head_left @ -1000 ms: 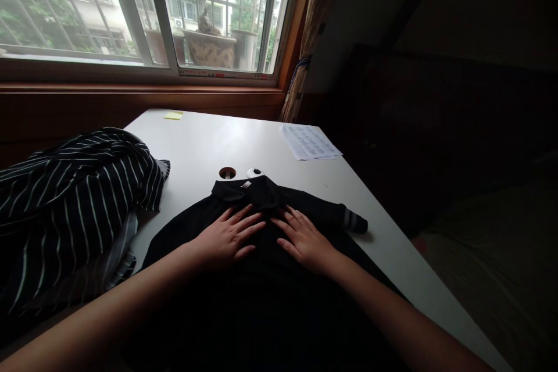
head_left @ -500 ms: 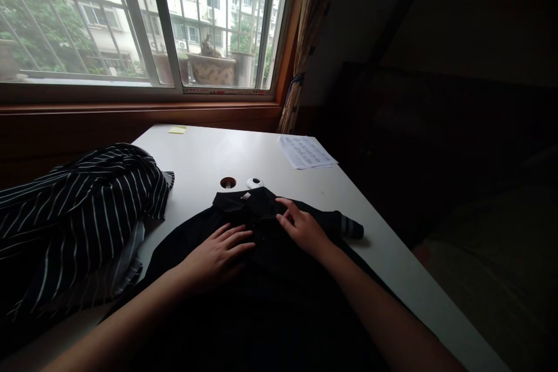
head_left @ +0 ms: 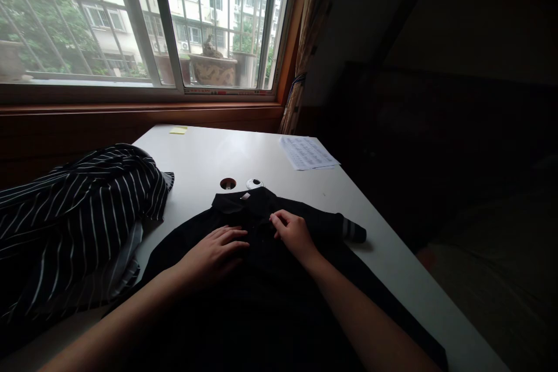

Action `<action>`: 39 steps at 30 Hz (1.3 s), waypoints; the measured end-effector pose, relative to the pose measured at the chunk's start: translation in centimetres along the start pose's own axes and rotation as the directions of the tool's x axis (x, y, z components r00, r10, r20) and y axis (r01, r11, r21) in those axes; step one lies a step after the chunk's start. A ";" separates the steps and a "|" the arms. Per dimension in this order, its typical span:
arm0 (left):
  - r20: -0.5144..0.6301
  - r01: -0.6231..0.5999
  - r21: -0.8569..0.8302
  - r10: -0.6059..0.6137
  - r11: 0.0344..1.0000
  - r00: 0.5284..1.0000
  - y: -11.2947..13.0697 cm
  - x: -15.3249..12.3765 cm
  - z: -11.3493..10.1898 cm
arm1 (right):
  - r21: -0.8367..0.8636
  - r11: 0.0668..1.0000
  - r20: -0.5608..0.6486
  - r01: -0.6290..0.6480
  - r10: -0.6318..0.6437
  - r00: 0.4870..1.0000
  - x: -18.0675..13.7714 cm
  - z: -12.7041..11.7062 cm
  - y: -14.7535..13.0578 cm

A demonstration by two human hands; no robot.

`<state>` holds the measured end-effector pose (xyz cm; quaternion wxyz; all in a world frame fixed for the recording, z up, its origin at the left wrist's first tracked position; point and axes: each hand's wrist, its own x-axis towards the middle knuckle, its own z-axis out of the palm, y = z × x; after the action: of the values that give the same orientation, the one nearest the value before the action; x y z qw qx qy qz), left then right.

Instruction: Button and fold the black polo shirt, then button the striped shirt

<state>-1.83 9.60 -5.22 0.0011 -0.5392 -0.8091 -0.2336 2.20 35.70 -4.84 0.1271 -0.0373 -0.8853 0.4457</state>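
A black collared shirt (head_left: pixel 261 290) lies spread front side up, its collar (head_left: pixel 229 202) toward the window and a pale label inside the neck. One sleeve (head_left: pixel 329 224) reaches out to the right, with grey bands near its end. My left hand (head_left: pixel 218 250) rests flat on the chest of the shirt, fingers stretched out and slightly apart. Just below the collar, my right hand (head_left: pixel 294 235) is closed in a pinch on the shirt front. The bit of cloth between its fingertips is too dark to make out in detail.
The shirt lies on a white table (head_left: pixel 200 157). A striped garment (head_left: pixel 100 209) is heaped at the left. Printed papers (head_left: pixel 307 153) lie near the right edge, a yellow note (head_left: pixel 178 129) at the back. A round hole (head_left: pixel 228 183) and its white cover (head_left: pixel 254 183) sit beyond the collar.
My right hand has moved a little toward me and to the left, its fingers closing into a pinch. My left hand has shifted slightly left, still flat on the shirt.
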 end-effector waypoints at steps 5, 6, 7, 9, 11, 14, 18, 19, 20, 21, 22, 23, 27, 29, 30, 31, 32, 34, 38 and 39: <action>-0.001 0.043 -0.096 -0.044 0.994 0.999 -0.5 0.5 -1.3 | 0.041 0.998 -0.086 0.037 -0.033 0.996 0.1 0.2 0.7; 0.000 0.044 -0.100 -0.044 0.994 0.999 -0.6 0.8 -1.6 | 0.051 0.998 -0.098 0.045 -0.040 0.994 0.1 0.2 0.8; -0.001 0.047 -0.101 -0.047 0.994 0.999 -0.8 1.2 -1.8 | 0.062 0.997 -0.110 0.050 -0.043 0.993 0.1 0.3 0.9; -0.023 0.059 -0.095 -0.062 0.994 0.998 -1.2 2.3 -2.0 | 0.079 0.995 -0.136 0.054 -0.043 0.990 0.1 0.5 1.2; -0.063 0.075 -0.070 -0.079 0.995 0.995 -1.7 3.9 -1.8 | 0.084 0.995 -0.154 0.061 -0.047 0.987 0.1 0.5 1.3; -0.088 0.076 -0.026 -0.078 0.997 0.993 -2.3 6.1 -0.9 | 0.101 0.992 -0.170 0.075 -0.057 0.984 0.1 0.5 1.5; -0.127 0.078 -0.035 -0.082 0.996 0.988 -3.1 7.1 0.5 | 0.147 0.988 -0.152 0.053 -0.030 0.988 0.1 0.5 1.5; -0.149 0.077 -0.055 -0.084 0.996 0.985 -3.3 7.0 0.8 | 0.162 0.986 -0.139 0.043 -0.020 0.990 0.2 0.5 1.5; -0.164 0.074 -0.079 -0.086 0.994 0.983 -3.5 6.8 1.0 | 0.176 0.984 -0.126 0.032 -0.010 0.992 0.2 0.5 1.5; -0.171 0.070 -0.099 -0.087 0.993 0.981 -3.6 6.6 1.2 | 0.187 0.982 -0.112 0.023 -0.002 0.994 0.2 0.4 1.5; -0.172 0.069 -0.113 -0.088 0.991 0.981 -3.8 6.4 1.3 | 0.196 0.981 -0.098 0.014 0.005 0.995 0.2 0.4 1.4; -0.168 0.071 -0.119 -0.091 0.990 0.982 -3.9 6.3 1.4 | 0.199 0.980 -0.084 0.004 0.013 0.996 0.2 0.4 1.3; -0.142 0.087 -0.107 -0.102 0.990 0.985 -4.1 6.2 1.6 | 0.148 0.989 -0.031 -0.023 0.027 0.999 -0.1 0.4 0.7; -0.128 0.083 -0.106 -0.096 0.991 0.987 -4.3 6.3 1.7 | 0.095 0.996 -0.008 0.002 -0.001 1.000 -0.3 0.6 0.4; -0.126 0.082 -0.107 -0.095 0.991 0.987 -4.3 6.4 1.7 | 0.075 0.997 0.003 0.019 -0.019 1.000 -0.4 0.7 0.2; -0.126 0.083 -0.108 -0.097 0.991 0.987 -4.3 6.4 1.7 | 0.062 0.998 0.014 0.030 -0.031 0.999 -0.6 0.9 0.1; -0.128 0.088 -0.111 -0.102 0.990 0.987 -4.4 6.5 1.8 | 0.057 0.998 0.022 0.032 -0.034 0.999 -0.7 1.1 -0.1; -0.126 0.101 -0.121 -0.117 0.987 0.985 -4.3 6.5 1.8 | 0.049 0.998 0.032 0.027 -0.029 0.999 -0.9 1.4 -0.4; -0.114 0.127 -0.146 -0.145 0.981 0.983 -3.9 6.6 1.8 | 0.003 0.999 0.017 0.042 -0.042 0.999 -1.0 1.7 -0.9; -0.113 0.133 -0.153 -0.151 0.979 0.982 -3.8 6.7 1.8 | -0.004 0.999 -0.002 0.040 -0.040 0.999 -0.9 1.7 -0.9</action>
<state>-7.51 14.90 -6.57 -0.0044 -0.4630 -0.8249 -0.3244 2.66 33.65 -5.31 0.1367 -0.0201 -0.8867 0.4413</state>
